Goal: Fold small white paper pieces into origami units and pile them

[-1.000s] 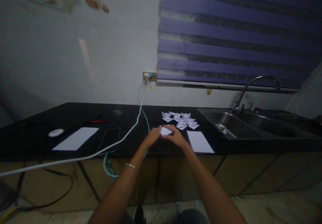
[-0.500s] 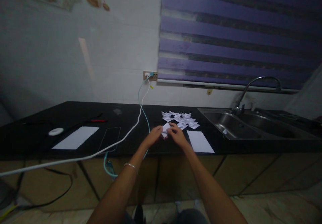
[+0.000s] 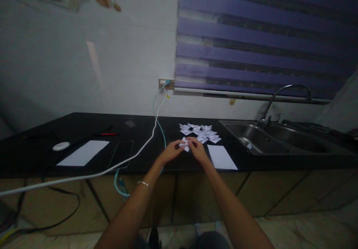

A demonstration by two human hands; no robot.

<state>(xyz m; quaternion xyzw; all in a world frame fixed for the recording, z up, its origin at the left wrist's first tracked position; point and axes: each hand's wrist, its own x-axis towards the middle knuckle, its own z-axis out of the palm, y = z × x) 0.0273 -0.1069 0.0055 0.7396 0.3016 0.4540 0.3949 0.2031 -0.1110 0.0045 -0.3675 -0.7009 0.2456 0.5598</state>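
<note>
Between my fingers, just above the black countertop (image 3: 151, 137), is a small piece of folded white paper (image 3: 184, 144). My left hand (image 3: 171, 152) pinches its left side, and my right hand (image 3: 198, 150) grips the right side; the fingers cover part of the folds. Right behind my hands lies a cluster of several folded white paper pieces (image 3: 205, 131) with pointed corners. A stack or sheet of plain white paper (image 3: 222, 157) rests to the right of my right hand, near the front edge.
A second white paper sheet (image 3: 83, 153), a round white object (image 3: 61, 146), a red pen-like item (image 3: 108, 134) and a phone-shaped dark object (image 3: 121, 153) lie to the left. A white cable (image 3: 142, 149) crosses the counter from the wall socket (image 3: 166, 84). At the right is a steel sink (image 3: 237, 133).
My fingers have shifted on the folded paper, which now sits lower and turned between them, with its point facing down. My left hand has bent more around it.
</note>
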